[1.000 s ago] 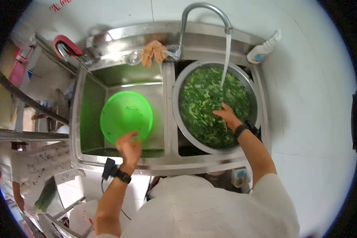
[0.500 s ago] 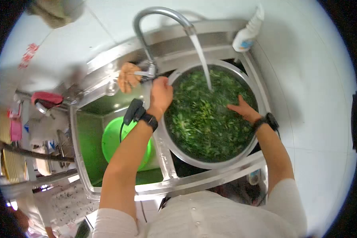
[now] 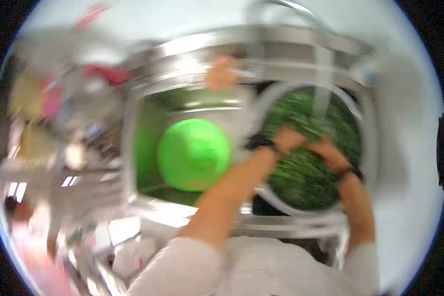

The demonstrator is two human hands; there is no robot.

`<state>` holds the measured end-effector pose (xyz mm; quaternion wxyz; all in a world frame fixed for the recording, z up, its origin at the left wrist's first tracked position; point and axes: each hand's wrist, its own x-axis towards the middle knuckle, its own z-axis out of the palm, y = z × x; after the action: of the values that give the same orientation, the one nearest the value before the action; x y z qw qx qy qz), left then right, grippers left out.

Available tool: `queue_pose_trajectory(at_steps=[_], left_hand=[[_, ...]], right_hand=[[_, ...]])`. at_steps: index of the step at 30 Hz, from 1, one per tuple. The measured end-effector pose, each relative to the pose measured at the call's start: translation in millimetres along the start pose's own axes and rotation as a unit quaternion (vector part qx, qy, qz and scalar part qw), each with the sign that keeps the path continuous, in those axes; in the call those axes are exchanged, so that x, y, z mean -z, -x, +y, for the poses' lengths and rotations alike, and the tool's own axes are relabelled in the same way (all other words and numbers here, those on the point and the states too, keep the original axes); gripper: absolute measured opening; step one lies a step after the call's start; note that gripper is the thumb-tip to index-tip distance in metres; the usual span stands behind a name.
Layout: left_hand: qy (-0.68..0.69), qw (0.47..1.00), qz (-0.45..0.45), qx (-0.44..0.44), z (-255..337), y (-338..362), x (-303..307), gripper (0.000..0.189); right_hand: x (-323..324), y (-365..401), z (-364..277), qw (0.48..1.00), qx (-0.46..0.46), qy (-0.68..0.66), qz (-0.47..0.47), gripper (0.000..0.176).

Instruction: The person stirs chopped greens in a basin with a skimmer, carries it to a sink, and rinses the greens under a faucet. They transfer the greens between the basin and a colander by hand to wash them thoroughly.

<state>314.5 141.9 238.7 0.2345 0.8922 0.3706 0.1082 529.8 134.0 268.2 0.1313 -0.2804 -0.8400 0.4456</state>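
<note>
A large round metal basin full of chopped leafy greens sits in the right half of the sink. Water falls into it from a curved faucet. My left hand reaches over the left side of the basin and touches the greens near the middle. Close beside it, my right hand also dips into the greens. Motion blur and leaves hide the fingers of both hands, so their grip does not show.
A bright green plastic bowl or basin sits in the left sink compartment. An orange-brown cloth-like item lies on the back ledge. Blurred shelves with red and yellow items stand at the left. Part of another person shows at the lower left.
My left hand has moved from the basin's rim by the faucet down into the greens. My right hand has come inward to meet it. The whole view has swung left.
</note>
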Motion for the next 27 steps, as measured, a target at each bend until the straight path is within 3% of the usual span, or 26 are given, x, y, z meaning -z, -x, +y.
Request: queue_pose_trajectory(at_steps=[1,2,3,4,5,7,8,10,13,16,20,22,25,26,27], left_hand=[[-0.062,0.98,-0.14,0.127,23,-9,16,0.029],[0.048,0.993,0.005,0.106,-12,-19,-44,0.037],[0.103,0.974,0.046,0.197,-4,-10,-30,0.04],[0.163,0.945,0.095,0.266,25,-12,0,0.045],[0.124,0.923,0.05,0.361,47,-4,19,0.042],[0.192,0.866,0.267,0.376,25,-28,-40,0.05],[0.277,0.827,0.275,0.404,27,-39,-56,0.05],[0.444,0.731,0.263,0.447,21,-43,-74,0.049],[0.586,0.592,0.265,0.485,15,-46,-97,0.048],[0.645,0.506,0.268,0.505,12,-42,-109,0.048],[0.682,0.443,0.262,0.519,14,-35,-125,0.047],[0.692,0.423,0.254,0.527,15,-32,-128,0.047],[0.699,0.398,0.239,0.544,16,-21,-135,0.046],[0.702,0.399,0.242,0.539,16,-22,-142,0.046],[0.666,0.48,0.286,0.494,14,-20,-151,0.042]], right_hand=[[4,-14,-59,0.985,-0.146,-0.081,0.047,0.03],[10,-28,-85,0.905,-0.348,-0.226,0.101,0.035],[6,-21,-31,0.946,-0.277,-0.086,0.143,0.04],[2,5,112,0.923,-0.17,-0.305,0.164,0.045],[4,5,40,0.927,-0.279,-0.161,0.192,0.052],[5,17,46,0.965,-0.192,0.065,0.165,0.063],[5,42,80,0.967,-0.181,0.07,0.162,0.063],[-8,47,140,0.938,-0.082,0.298,0.156,0.074],[-31,7,-14,0.913,-0.176,0.345,-0.127,0.086],[-75,-16,-87,0.873,-0.205,0.437,-0.07,0.072],[-91,-21,-79,0.889,-0.125,0.433,-0.076,0.068],[-91,-24,-75,0.815,-0.24,0.5,-0.166,0.078],[-74,-3,-52,0.812,-0.194,0.532,-0.142,0.066],[-63,13,-31,0.809,-0.193,0.537,-0.14,0.066],[-51,33,-2,0.859,-0.133,0.491,-0.061,0.06]])
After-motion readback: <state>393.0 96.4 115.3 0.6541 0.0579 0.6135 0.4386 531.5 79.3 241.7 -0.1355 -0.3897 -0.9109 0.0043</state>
